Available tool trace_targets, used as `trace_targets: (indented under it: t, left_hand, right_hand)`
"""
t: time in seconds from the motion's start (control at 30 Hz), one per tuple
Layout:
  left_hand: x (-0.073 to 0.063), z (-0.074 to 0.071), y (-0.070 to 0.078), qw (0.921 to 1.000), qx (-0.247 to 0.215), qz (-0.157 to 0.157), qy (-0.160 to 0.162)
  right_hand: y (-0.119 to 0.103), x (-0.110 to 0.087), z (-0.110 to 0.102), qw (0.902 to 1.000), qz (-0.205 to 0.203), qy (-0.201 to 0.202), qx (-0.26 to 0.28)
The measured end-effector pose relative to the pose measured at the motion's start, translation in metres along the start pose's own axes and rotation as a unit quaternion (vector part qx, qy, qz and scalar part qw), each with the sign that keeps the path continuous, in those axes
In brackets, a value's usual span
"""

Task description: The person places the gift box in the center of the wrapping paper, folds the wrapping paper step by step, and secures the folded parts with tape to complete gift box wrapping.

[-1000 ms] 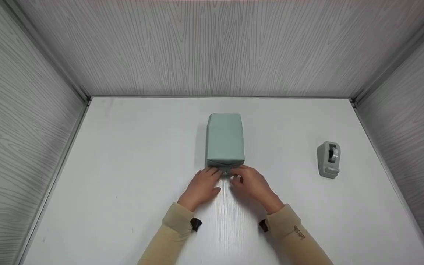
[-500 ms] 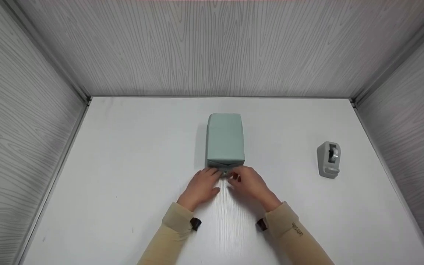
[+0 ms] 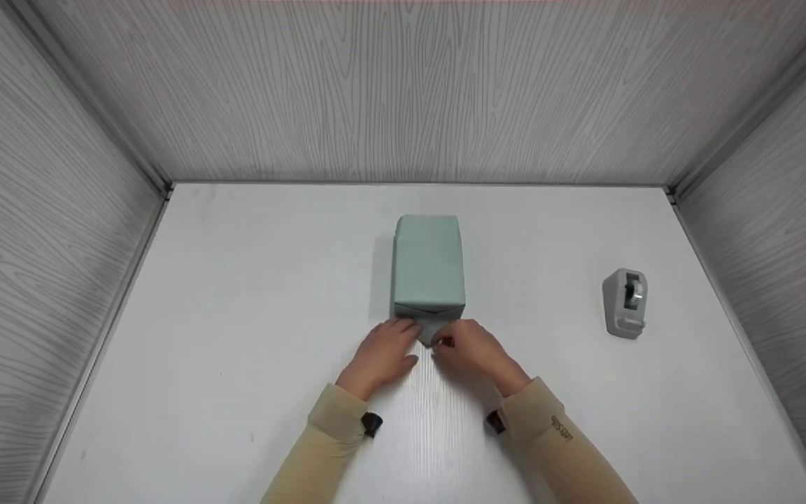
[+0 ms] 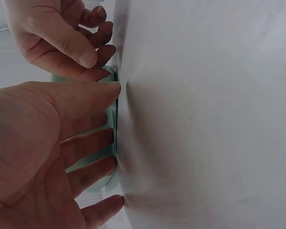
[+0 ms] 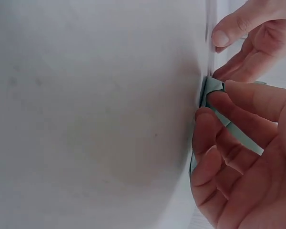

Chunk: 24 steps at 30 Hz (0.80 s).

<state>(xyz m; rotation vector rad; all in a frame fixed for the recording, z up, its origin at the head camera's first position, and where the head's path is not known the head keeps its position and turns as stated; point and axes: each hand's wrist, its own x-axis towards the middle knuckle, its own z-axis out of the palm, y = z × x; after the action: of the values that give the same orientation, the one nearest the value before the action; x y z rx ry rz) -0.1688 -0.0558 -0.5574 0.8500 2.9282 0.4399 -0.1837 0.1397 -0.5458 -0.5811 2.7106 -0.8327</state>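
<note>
A box wrapped in pale green paper [image 3: 429,259] sits on the white table. From its near end a pointed paper flap [image 3: 431,330] sticks out toward the person. My left hand [image 3: 378,353] rests its fairly straight fingers at the flap's left side; in the left wrist view green paper [image 4: 109,121] shows between those fingers. With thumb and index finger, my right hand [image 3: 476,353] pinches the flap near its tip, its other fingers curled. The right wrist view shows the flap's folded edge [image 5: 212,85] at these fingertips. Part of the flap is hidden by the hands.
A grey tape dispenser [image 3: 625,304] with a roll of clear tape stands at the right of the table [image 3: 256,280]. Grey wood-grain panels [image 3: 403,91] enclose the back and both sides.
My right hand has shifted slightly left and toward the person. More of the flap now shows, its tip extended toward the person. The box and my left hand stay nearly still.
</note>
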Motion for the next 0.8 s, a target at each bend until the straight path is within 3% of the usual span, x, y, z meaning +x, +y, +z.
trace_targets:
  t: [0.17, 0.37, 0.57, 0.8]
  left_hand:
    - [-0.0001, -0.0003, -0.0005, 1.0000, -0.002, 0.003, 0.006]
    - [-0.0002, -0.0005, -0.0009, 0.9999, -0.002, 0.008, 0.009]
    - [-0.0007, -0.0011, -0.0006, 0.9999, -0.003, 0.011, 0.010]
    - [0.0005, -0.0020, 0.0002, 1.0000, 0.003, 0.007, 0.001]
  right_hand:
    - [-0.0008, 0.0032, -0.0031, 0.9984, 0.038, -0.022, 0.035]
    - [-0.0012, 0.0069, -0.0069, 0.9860, 0.105, -0.052, 0.118]
    - [-0.0008, 0.0084, -0.0053, 0.9774, 0.112, -0.063, 0.168]
    - [0.0015, 0.0075, -0.0064, 0.9804, 0.104, -0.080, 0.147]
